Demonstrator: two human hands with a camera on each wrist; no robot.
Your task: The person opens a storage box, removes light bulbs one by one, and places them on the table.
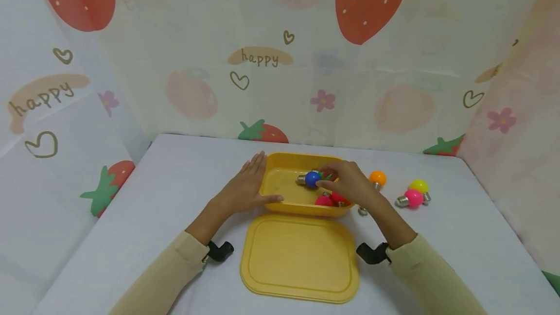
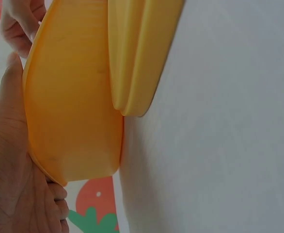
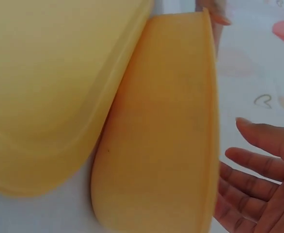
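Yellow box, uncovered; lid in front. Inside: blue bulb, pinkish-red bulbs. Left hand: fingers straight along the box's side. Right hand: fingers parted above the bulbs, no grip visible. Outside, right: orange bulb, yellow bulb, pink bulb. Likely hazards: careless release knocking bulbs together; uneven left-hand pressure shifting the box.

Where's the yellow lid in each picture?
Head: the lid is bottom middle, just below the box.
Left wrist: the lid is top middle.
Right wrist: the lid fills the upper left.
Shared landmark: the box, next to the lid every time.
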